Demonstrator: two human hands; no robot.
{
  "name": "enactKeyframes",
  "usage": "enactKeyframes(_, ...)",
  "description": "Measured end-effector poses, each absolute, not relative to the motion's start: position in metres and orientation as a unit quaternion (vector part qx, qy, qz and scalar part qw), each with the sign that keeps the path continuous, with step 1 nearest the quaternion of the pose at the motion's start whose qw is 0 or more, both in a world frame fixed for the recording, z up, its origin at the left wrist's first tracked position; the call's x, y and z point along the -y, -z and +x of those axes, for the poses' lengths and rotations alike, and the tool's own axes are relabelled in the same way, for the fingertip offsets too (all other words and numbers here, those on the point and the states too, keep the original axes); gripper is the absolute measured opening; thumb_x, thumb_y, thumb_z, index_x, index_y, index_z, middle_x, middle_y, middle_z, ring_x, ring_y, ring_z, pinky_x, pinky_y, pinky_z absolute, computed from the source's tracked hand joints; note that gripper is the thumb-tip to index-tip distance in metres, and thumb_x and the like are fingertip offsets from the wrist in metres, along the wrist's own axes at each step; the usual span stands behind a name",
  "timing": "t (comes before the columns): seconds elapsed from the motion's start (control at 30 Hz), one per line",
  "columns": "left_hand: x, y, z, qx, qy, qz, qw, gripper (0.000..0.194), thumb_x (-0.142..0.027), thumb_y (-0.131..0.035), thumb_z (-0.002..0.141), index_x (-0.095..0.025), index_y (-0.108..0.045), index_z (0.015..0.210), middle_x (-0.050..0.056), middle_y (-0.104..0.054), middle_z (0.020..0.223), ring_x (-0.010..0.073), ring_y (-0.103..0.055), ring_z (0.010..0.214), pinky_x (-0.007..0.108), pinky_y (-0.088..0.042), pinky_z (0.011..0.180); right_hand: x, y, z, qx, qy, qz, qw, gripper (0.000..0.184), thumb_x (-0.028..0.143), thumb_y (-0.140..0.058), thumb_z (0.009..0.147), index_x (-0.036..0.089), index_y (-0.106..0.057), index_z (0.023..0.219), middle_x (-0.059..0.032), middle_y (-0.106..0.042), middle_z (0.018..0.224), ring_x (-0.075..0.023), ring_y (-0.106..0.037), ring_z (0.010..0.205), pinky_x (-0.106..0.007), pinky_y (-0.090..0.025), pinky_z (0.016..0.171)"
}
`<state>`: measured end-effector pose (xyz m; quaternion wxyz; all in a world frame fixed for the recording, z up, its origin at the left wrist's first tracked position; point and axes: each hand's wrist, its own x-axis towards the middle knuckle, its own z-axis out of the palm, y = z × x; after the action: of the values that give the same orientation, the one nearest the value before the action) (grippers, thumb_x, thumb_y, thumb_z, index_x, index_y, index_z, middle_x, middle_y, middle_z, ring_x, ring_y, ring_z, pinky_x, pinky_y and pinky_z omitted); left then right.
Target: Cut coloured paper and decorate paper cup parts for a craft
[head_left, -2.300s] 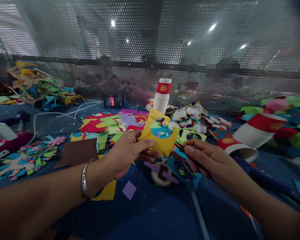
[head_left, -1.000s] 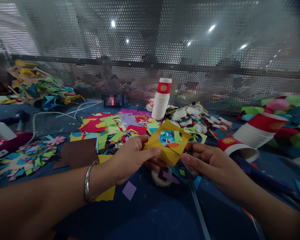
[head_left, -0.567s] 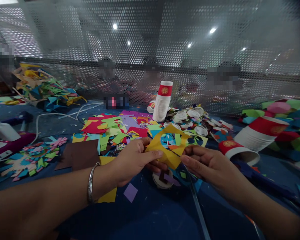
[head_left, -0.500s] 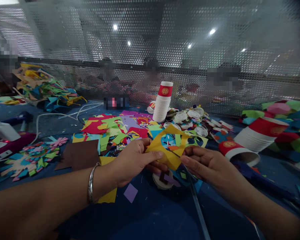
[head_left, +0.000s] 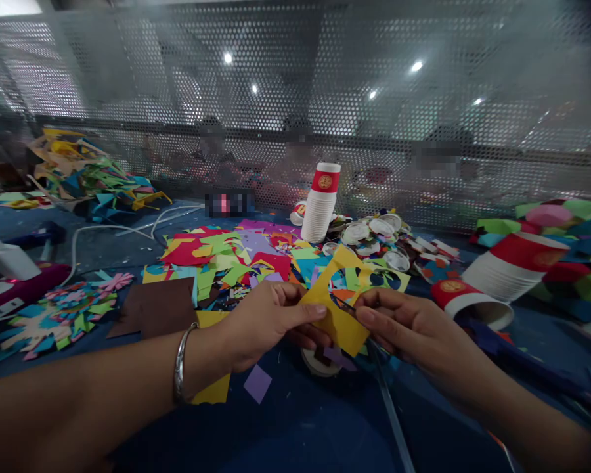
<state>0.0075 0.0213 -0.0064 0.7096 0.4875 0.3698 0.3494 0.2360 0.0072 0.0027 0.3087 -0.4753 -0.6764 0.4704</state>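
Note:
A yellow paper sheet [head_left: 347, 334] with a large round opening cut in it is held up above the middle of the table. My left hand [head_left: 280, 315] pinches its left side, thumb on top and fingers beneath. My right hand [head_left: 404, 325] is closed at the paper's right edge around small scissors [head_left: 343, 303]; only their thin dark blades show, lying at the opening's lower rim, and the handles are hidden in my fingers. Under the paper, a round whitish piece [head_left: 320, 363] carries brown and purple scraps [head_left: 339, 358].
Coloured paper cutouts [head_left: 226, 259] spread behind my hands, near a paper cup stack [head_left: 320, 210] and round lids [head_left: 381, 226]. More cups [head_left: 512, 269] lie at right. Brown sheets [head_left: 162, 305], a power strip [head_left: 29, 289] and a scrap heap [head_left: 86, 174] are left. A perforated screen [head_left: 276, 85] stands behind.
The yellow paper has turned and tilted in my left hand, so its lower corner now points down to the right. The scissor blades show more plainly inside the opening. My arms have barely shifted.

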Motion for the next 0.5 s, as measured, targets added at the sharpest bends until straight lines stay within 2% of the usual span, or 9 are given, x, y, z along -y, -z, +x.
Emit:
enactKeyframes(0.2, -0.016, 0.0054, 0.0091, -0.355, -0.302, 0.483, 0.741, 0.028, -0.034, -0.079, 0.08, -0.011, -0.075, 0.095, 0.01, -0.077, 0.085, 0.0137, -0.073, 0.068, 0.02, -0.053, 0.059, -0.0037, -0.0055, 0.23, 0.665, -0.514, -0.443, 0.311, 0.032, 0.051, -0.065, 0.093, 0.02, -0.064, 0.099, 0.0003, -0.061, 0.082, -0.0114, -0.052, 0.068, -0.022, -0.04, 0.058)
enactKeyframes(0.33, -0.0151, 0.005, 0.0093, -0.359, -0.284, 0.47, 0.754, 0.027, -0.035, -0.082, 0.077, -0.011, -0.075, 0.087, 0.01, -0.077, 0.082, 0.0147, -0.073, 0.068, 0.02, -0.052, 0.057, -0.0014, -0.0051, 0.2291, 0.653, -0.529, -0.444, 0.309, 0.03, 0.05, -0.066, 0.092, 0.021, -0.063, 0.099, -0.0015, -0.063, 0.087, -0.0147, -0.058, 0.075, -0.023, -0.045, 0.063)
enactKeyframes(0.5, -0.0129, 0.0036, 0.0105, -0.361, -0.27, 0.475, 0.756, 0.021, -0.033, -0.078, 0.081, -0.012, -0.076, 0.084, 0.008, -0.075, 0.074, 0.0137, -0.072, 0.066, 0.02, -0.051, 0.057, -0.0008, -0.0058, 0.2281, 0.656, -0.523, -0.452, 0.303, 0.028, 0.049, -0.067, 0.091, 0.022, -0.062, 0.096, -0.0028, -0.064, 0.089, -0.0172, -0.059, 0.08, -0.026, -0.048, 0.069)
